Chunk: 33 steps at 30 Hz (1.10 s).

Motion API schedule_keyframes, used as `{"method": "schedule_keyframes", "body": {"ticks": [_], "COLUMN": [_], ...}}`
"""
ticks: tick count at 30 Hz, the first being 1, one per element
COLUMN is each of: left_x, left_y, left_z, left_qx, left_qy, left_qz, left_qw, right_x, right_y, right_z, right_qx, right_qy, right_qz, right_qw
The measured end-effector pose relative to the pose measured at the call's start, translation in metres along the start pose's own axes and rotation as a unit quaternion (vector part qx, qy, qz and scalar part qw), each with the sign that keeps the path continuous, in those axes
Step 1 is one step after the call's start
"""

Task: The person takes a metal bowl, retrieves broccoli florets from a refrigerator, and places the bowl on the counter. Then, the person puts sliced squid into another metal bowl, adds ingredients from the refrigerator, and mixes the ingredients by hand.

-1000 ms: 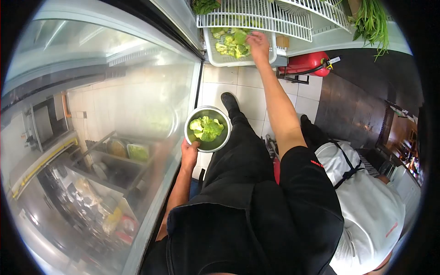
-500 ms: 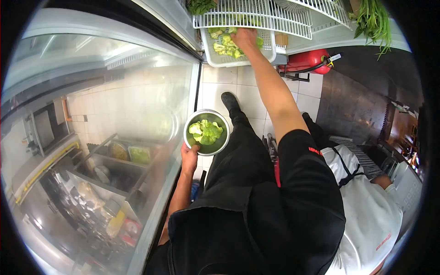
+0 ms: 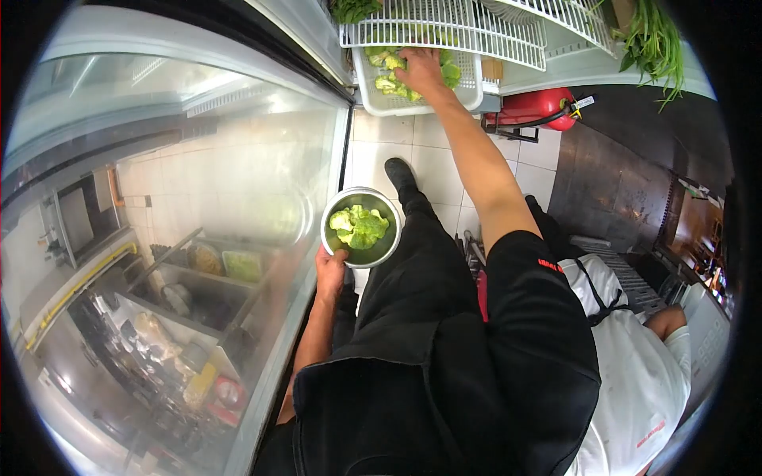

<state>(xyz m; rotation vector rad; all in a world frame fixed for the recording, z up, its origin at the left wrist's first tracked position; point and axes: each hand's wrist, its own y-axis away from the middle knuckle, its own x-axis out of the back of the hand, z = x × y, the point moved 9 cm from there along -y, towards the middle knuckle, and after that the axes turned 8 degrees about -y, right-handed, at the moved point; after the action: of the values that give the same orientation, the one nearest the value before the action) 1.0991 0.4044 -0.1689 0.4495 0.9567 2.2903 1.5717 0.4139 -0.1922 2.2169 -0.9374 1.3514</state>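
A steel bowl [image 3: 325,230] is in my left hand [image 3: 330,271], thumb over the rim and fingers underneath, mostly hidden. Several broccoli florets [image 3: 359,228] lie inside it. Farther forward, my right hand [image 3: 421,71] reaches under a wire shelf into a white perforated basket [image 3: 471,93]. Thumb and forefinger close around a broccoli floret [image 3: 394,61] there; the other fingers are partly hidden. More florets [image 3: 397,87] lie beside and below the hand.
The white wire shelf [image 3: 508,40] overhangs the basket. A glass door [image 3: 238,174] stands at my left. A red fire extinguisher [image 3: 540,109] is right of the basket. Close on my right is a person in a white shirt [image 3: 635,381]. Green stalks [image 3: 655,47] hang at upper right.
My right hand has shifted slightly within the basket, its fingers now around a floret at the left. The bowl stays nearly in place in my left hand.
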Motion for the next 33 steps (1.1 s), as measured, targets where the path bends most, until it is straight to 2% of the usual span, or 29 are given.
{"method": "schedule_keyframes", "body": {"ticks": [2,3,5,7,9,11,12,14,18,20,22,23,24,25,27,28,30,31,32,33], "left_x": [0.000,0.000,0.000,-0.003,-0.004,-0.006,-0.007,-0.010,-0.011,-0.013,-0.012,-0.015,-0.015,-0.016,-0.015,-0.013,-0.011,-0.011,-0.012,-0.012], "left_y": [0.001,0.002,0.002,0.003,0.001,-0.001,0.000,0.000,0.003,0.005,0.004,0.002,0.003,0.003,0.001,0.001,0.001,0.003,0.005,0.005], "left_z": [0.002,0.003,0.002,0.004,0.006,0.006,0.006,0.012,0.017,0.018,0.015,0.017,0.017,0.018,0.018,0.016,0.014,0.015,0.013,0.014], "left_qx": [-0.009,-0.005,-0.001,-0.002,-0.001,-0.002,-0.001,-0.019,-0.018,-0.012,-0.003,-0.012,-0.011,-0.008,-0.018,-0.017,-0.013,-0.008,-0.006,-0.006], "left_qy": [0.006,0.000,-0.009,-0.001,0.006,0.040,0.040,0.069,0.059,0.073,0.091,0.089,0.089,0.079,0.064,0.062,0.074,0.066,0.072,0.074], "left_qz": [0.002,0.002,0.003,0.004,0.007,0.003,0.003,-0.006,-0.020,-0.030,-0.025,-0.042,-0.041,-0.040,-0.034,-0.031,-0.025,-0.021,-0.018,-0.009], "left_qw": [1.000,1.000,1.000,1.000,1.000,0.999,0.999,0.997,0.998,0.997,0.996,0.995,0.995,0.996,0.997,0.997,0.997,0.998,0.997,0.997], "right_x": [0.026,0.041,0.030,0.010,0.042,0.056,0.072,0.070,0.067,0.067,0.051,0.061,0.053,0.054,0.006,0.000,-0.020,0.005,0.006,0.013], "right_y": [0.014,0.033,0.067,0.117,0.168,0.208,0.222,0.243,0.243,0.216,0.166,0.134,0.097,0.073,0.035,0.025,0.019,0.024,0.033,0.044], "right_z": [-0.007,-0.008,-0.009,-0.028,-0.089,-0.122,-0.138,-0.161,-0.167,-0.157,-0.116,-0.097,-0.078,-0.061,-0.026,-0.021,-0.014,-0.015,-0.008,0.013], "right_qx": [0.027,0.017,-0.103,-0.077,-0.040,-0.009,0.041,0.082,0.097,0.123,0.053,0.050,0.012,0.033,-0.051,-0.050,-0.046,-0.084,-0.080,-0.147], "right_qy": [-0.159,-0.193,-0.371,-0.455,-0.478,-0.403,-0.353,-0.194,-0.170,-0.300,-0.301,-0.240,-0.101,-0.034,0.008,0.005,0.034,-0.038,-0.035,-0.206], "right_qz": [0.088,0.178,0.094,0.057,-0.045,-0.075,-0.031,-0.057,-0.123,-0.156,-0.121,-0.043,-0.038,0.083,-0.072,-0.073,-0.154,-0.094,-0.099,-0.052], "right_qw": [0.983,0.965,0.918,0.885,0.876,0.912,0.934,0.976,0.973,0.933,0.944,0.969,0.994,0.995,0.996,0.996,0.986,0.991,0.991,0.966]}}
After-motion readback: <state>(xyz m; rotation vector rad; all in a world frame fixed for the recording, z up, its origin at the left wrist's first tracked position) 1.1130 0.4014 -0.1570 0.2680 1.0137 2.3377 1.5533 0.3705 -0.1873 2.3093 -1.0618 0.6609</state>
